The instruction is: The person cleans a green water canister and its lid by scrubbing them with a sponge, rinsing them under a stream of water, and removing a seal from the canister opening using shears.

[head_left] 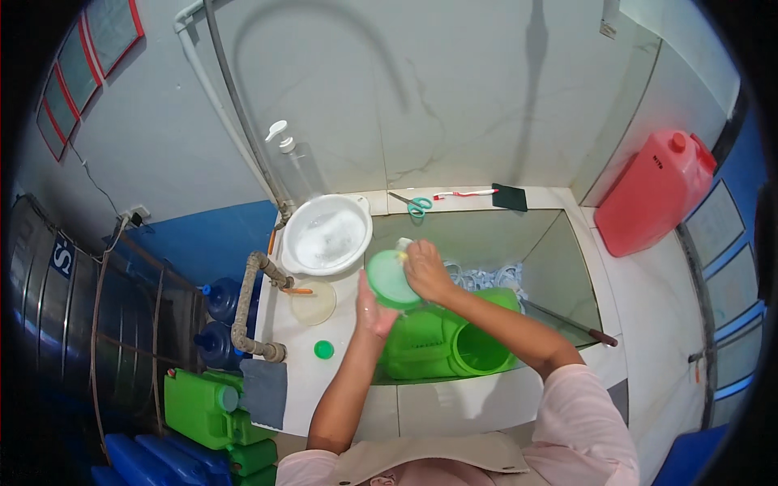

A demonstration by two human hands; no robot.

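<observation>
My left hand (pixel 375 313) grips the edge of a round green lid (pixel 389 279), held tilted above the tiled sink (pixel 559 259). Against the lid's face presses my right hand (pixel 427 271), its fingers closed round something small. Bits of yellow and white show at those fingertips, too little to name. Below both hands a large green jug (pixel 417 344) lies on its side in the sink, its wide round mouth turned right. Left of the lid stands a white basin (pixel 367 224) with white suds in it. A small green cap (pixel 323 350) rests on the counter.
Scissors (pixel 418 207), a toothbrush (pixel 466 193) and a dark green pad (pixel 509 198) lie along the back ledge. A clear pump bottle (pixel 300 170) stands behind the basin. At left rises a pipe (pixel 243 312); a red jug (pixel 656 194) stands right.
</observation>
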